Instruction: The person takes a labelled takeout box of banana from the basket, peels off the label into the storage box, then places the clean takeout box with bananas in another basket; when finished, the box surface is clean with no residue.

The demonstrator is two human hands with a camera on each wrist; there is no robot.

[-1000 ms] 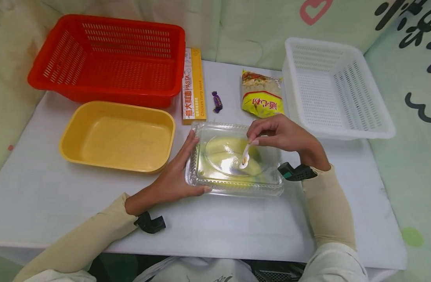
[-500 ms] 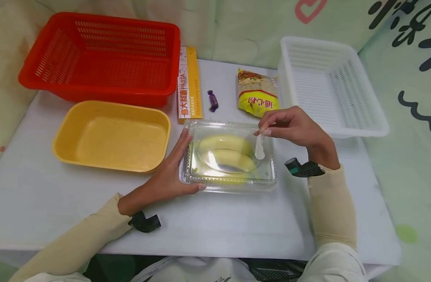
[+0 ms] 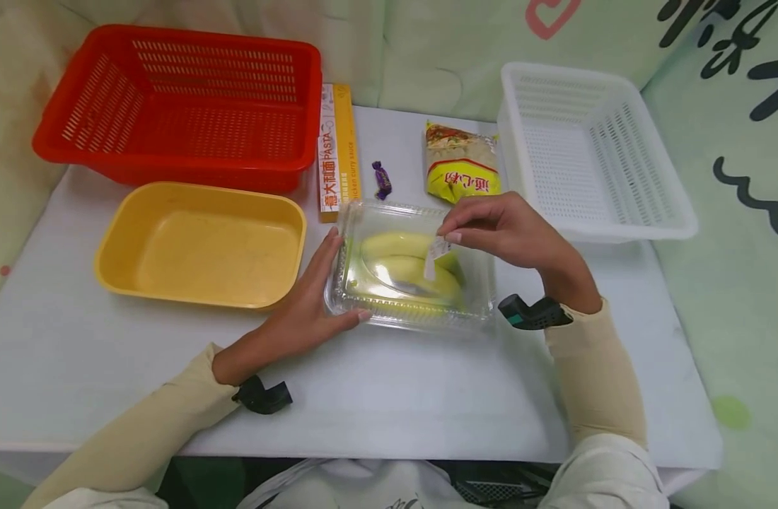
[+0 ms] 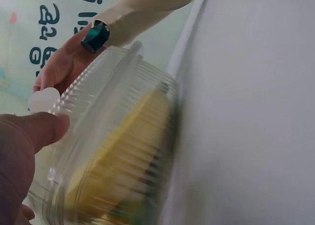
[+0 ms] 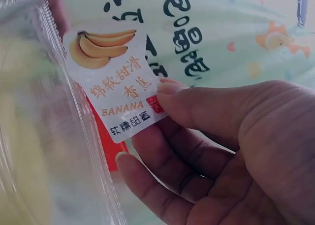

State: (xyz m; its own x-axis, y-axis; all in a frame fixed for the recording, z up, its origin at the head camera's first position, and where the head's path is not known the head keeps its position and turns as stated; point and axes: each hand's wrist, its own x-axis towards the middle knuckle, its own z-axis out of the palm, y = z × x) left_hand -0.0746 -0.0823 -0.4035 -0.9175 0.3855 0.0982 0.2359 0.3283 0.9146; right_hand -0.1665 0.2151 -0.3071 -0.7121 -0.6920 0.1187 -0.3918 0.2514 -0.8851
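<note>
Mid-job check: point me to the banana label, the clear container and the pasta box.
Banana label [image 5: 115, 82]: right wrist view, middle of its printed face.
Clear container [image 3: 421, 315]: head view, near side of its rim.
Pasta box [image 3: 339, 152]: head view, middle of its upward face.

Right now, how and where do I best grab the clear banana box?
Grip the clear box by its right end, probably, coming from the right: the left hand spans the left end, and this end's rim is mostly uncovered. The right hand would first release its label.
</note>
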